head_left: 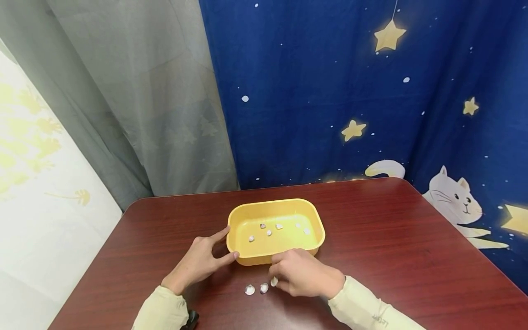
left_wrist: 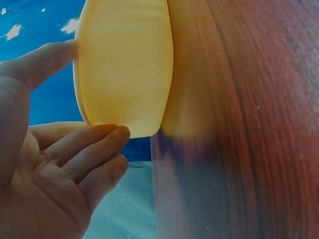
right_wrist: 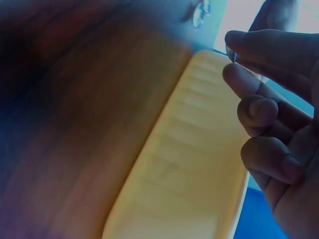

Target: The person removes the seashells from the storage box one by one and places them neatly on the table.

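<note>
A shallow yellow plastic basin (head_left: 275, 260) stands on the table, several small whitish seashells (head_left: 279, 226) lying spread over its floor. My left hand (head_left: 198, 262) is at its left end, thumb and fingertips touching the outside near the rim; the left wrist view shows these fingers (left_wrist: 97, 152) fairly straight. In front of the basin, my right hand (head_left: 303, 274) pinches a small pale seashell (head_left: 274, 282) between thumb and fingertips, low over the table. That seashell (right_wrist: 230, 54) is mostly hidden by the fingertips in the right wrist view. Two more seashells (head_left: 256, 289) lie left of it.
The reddish-brown wooden table (head_left: 371, 238) extends on both sides of the basin. A small black object (head_left: 191, 319) shows beside the left sleeve. Behind the table hang a grey curtain (head_left: 165, 114) and a blue star-patterned curtain (head_left: 305, 91).
</note>
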